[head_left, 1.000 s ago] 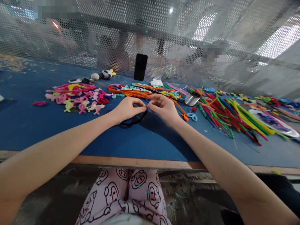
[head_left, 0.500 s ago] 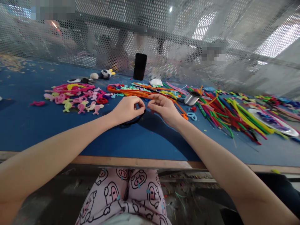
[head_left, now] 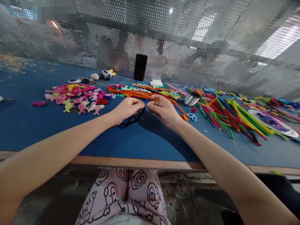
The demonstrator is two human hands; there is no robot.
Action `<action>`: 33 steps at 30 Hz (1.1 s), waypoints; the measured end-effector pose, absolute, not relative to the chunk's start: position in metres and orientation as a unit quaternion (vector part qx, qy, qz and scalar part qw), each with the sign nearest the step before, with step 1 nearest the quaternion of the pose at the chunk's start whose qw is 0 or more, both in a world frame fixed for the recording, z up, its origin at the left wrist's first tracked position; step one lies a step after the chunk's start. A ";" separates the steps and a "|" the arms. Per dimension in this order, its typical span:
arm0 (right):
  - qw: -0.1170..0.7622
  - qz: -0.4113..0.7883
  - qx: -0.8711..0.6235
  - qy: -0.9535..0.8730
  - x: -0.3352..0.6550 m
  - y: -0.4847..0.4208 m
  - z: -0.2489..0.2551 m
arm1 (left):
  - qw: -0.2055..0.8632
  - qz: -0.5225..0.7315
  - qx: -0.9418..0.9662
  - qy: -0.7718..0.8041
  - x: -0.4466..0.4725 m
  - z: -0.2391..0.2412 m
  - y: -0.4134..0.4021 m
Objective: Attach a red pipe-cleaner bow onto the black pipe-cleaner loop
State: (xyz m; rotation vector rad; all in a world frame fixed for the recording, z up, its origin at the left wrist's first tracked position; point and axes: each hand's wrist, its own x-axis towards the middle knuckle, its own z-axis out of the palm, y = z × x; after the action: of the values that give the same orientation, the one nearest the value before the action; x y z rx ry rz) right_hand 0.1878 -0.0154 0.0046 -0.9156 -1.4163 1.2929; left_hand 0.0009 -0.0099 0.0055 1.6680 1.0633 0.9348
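the perforated mesh screen (head_left: 93,37) ran across the far side, and the black phone (head_left: 140,67) stood upright against it. the blue table (head_left: 28,131) spread out from the phone's foot toward the person on every side. to the right of the phone and nearer the person lay a wide heap of straight pipe cleaners (head_left: 225,112) in red, green, yellow and orange. to the left of the phone lay a smaller heap of bent pink and yellow shapes (head_left: 77,97). far to the right of the phone, past the straight heap, a white plate (head_left: 290,132) held some purple pieces.

almost straight in front of the phone, nearer the person, the two hands met above the table. the left hand (head_left: 127,109) was curled, its thumb and forefinger pinched shut on the upper end of the black pipe cleaner (head_left: 134,120). the right hand (head_left: 164,110) sat just beside it, fingertips closed small and nearly touching the left's; whether the pipe cleaner's tip lay between them could not be told. the black pipe cleaner curved down from the left hand's pinch and under that hand, its lower part on the table.

a silver spool (head_left: 191,98) lay right of the phone at the straight heap's near edge. a small plush toy (head_left: 103,75) lay just left of the phone.
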 end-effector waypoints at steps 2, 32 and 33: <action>0.488 0.525 -0.378 -0.586 0.188 -0.015 0.004 | 0.472 0.379 0.669 0.432 0.001 0.006 -0.010; 0.437 0.288 -0.323 -0.788 0.195 -0.016 0.008 | 0.450 0.325 0.702 0.447 -0.005 0.007 -0.006; 0.433 0.264 -0.321 -0.800 0.196 -0.017 0.010 | 0.452 0.321 0.703 0.446 -0.006 0.007 -0.006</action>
State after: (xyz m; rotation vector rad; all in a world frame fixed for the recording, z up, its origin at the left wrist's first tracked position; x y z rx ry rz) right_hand 0.1960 -0.0172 0.0095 -0.8006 -1.9924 0.6576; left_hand -0.0057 -0.0062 0.0070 1.7361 1.1015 0.7925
